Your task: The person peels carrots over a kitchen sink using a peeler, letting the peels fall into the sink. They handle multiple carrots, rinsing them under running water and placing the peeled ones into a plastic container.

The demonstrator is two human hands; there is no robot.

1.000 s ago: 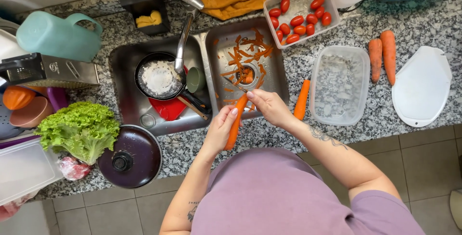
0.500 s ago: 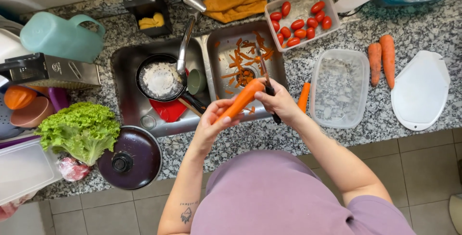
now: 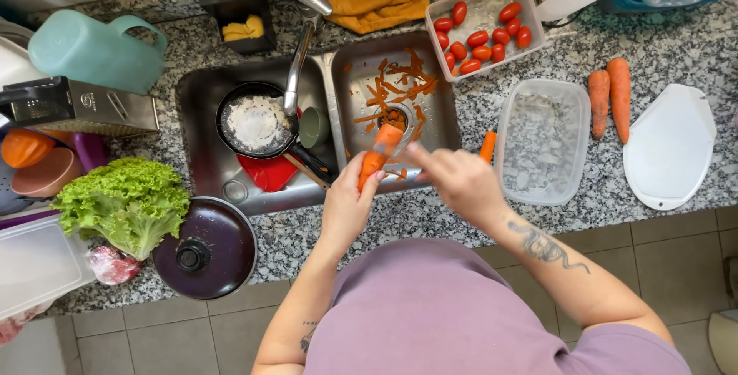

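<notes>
- One carrot is in hand, held over the front edge of the right sink basin, tip pointing toward the drain.
- The left hand has its fingers closed round the carrot's lower end.
- The right hand sits just beside the carrot's upper part, blurred; I cannot tell how tightly it is closed or what it grips.
- Orange peelings lie scattered in that basin.
- Two whole carrots rest side by side on the counter to the right; one more carrot leans by the clear tub.
- About a dozen red tomatoes sit in one tray.
- One dirty pan fills the left basin.
- One lettuce head and one dark pot lid are on the left.
- The granite counter is speckled grey; the floor below is tiled.
</notes>
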